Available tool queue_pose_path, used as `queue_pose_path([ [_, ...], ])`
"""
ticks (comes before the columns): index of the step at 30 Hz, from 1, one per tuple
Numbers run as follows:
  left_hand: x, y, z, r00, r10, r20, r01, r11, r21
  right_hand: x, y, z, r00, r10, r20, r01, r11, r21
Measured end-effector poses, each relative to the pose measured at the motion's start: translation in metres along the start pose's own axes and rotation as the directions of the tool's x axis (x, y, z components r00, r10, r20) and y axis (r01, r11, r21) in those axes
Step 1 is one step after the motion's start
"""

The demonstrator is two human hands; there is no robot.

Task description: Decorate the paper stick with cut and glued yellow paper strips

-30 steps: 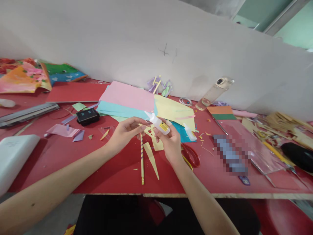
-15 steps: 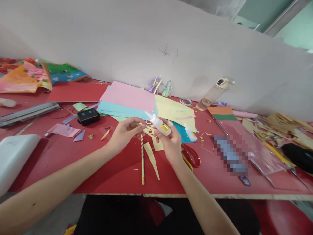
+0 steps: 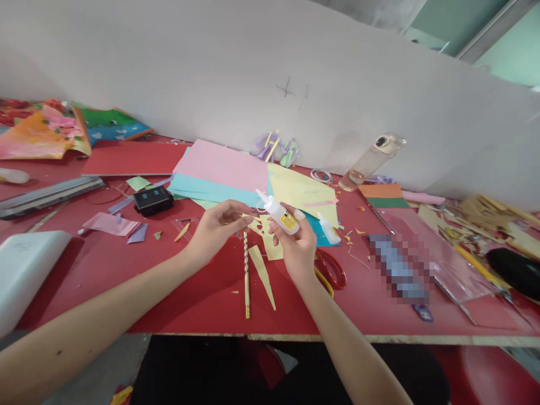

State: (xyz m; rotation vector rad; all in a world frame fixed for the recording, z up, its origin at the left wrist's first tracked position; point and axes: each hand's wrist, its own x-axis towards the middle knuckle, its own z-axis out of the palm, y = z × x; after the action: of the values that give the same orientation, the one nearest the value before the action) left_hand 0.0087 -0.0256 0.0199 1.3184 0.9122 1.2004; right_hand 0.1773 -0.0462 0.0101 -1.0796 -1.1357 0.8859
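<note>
Nearest to the person, on the red table (image 3: 189, 304), a striped pencil (image 3: 246, 275) lies pointing away from the edge, and a long yellow paper strip (image 3: 262, 273) lies just beside it on the right. Above them the right hand (image 3: 295, 247) holds a small white glue bottle (image 3: 280, 214) in the air. The fingers are closed around its lower part, the thumb presses on the yellow label, and the nozzle sticks out from the fingers, tilted up and to the left. The left hand (image 3: 217, 228) is near the nozzle but does not touch it. Its fingertips are drawn together as in a pinch, and I cannot tell if something is between them. Red-handled scissors (image 3: 331, 270) lie just right of the right wrist, and a second small bottle (image 3: 328, 229) lies on a blue sheet behind them. Farther back are a pink sheet (image 3: 223, 166), a yellow sheet (image 3: 295, 191) and a black box (image 3: 152, 199). A clear water bottle (image 3: 371, 160) leans against the wall.
</note>
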Motion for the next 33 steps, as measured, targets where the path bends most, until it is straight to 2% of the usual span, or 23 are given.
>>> queue_pose_path([
  [6,0.0002,-0.001,0.0003,1.0,-0.027,-0.006,0.027,0.999,-0.021,0.0007,0.0003,0.0001,0.999,-0.03,-0.036,0.029,0.999,-0.019],
  [12,0.0002,-0.0014,-0.0007,1.0,0.028,-0.004,-0.027,0.998,0.049,0.0004,-0.0017,0.0006,1.0,-0.009,0.027,0.009,1.0,0.007],
  [23,0.0017,-0.0035,0.0004,0.996,-0.078,0.044,0.077,0.997,0.022,0.0006,0.0013,0.0003,0.999,-0.038,0.029,0.037,0.999,0.034],
  [33,0.0014,-0.0005,0.0028,0.996,-0.067,0.054,0.066,0.998,0.017,-0.0009,0.003,-0.0004,0.996,-0.057,0.07,0.056,0.998,0.024],
])
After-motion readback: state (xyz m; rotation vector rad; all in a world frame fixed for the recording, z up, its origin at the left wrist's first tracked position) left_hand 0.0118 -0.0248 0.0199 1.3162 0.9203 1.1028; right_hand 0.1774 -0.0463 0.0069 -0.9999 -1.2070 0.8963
